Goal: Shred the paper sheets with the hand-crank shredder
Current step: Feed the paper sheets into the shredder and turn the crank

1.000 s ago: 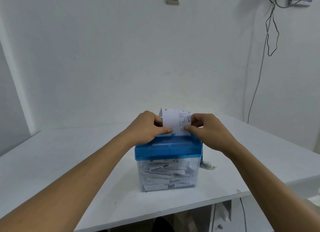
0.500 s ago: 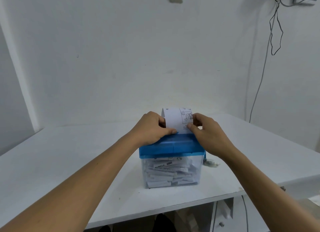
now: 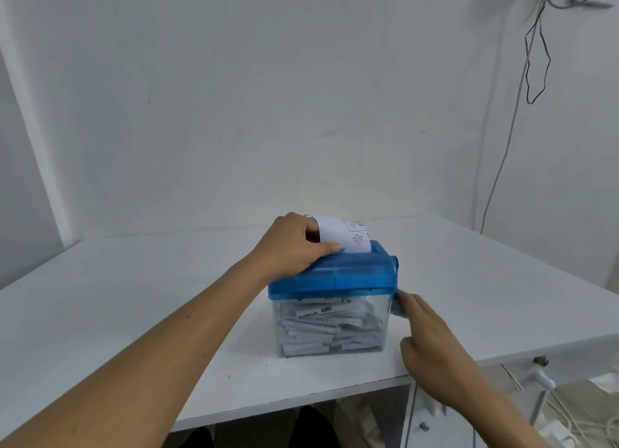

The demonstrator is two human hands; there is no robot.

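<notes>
A single head-worn wide-angle view looks forward and down from close above the near edge of the white table (image 3: 100,313). The shredder (image 3: 331,300) sits just below frame centre at arm's reach. Both forearms enter from the bottom corners. The wall fills the upper half, with cables (image 3: 532,62) at upper right.

- Shredder lid (image 3: 335,275): translucent bright blue.
- Bin (image 3: 330,327) under the lid: clear, filled with white strips carrying small black print.
- Paper sheet (image 3: 341,234) above the lid: white with black line drawings and text.
- Table (image 3: 134,296) under the bin: plain white.
- Wall (image 3: 268,112) behind the lid: pale off-white.
</notes>
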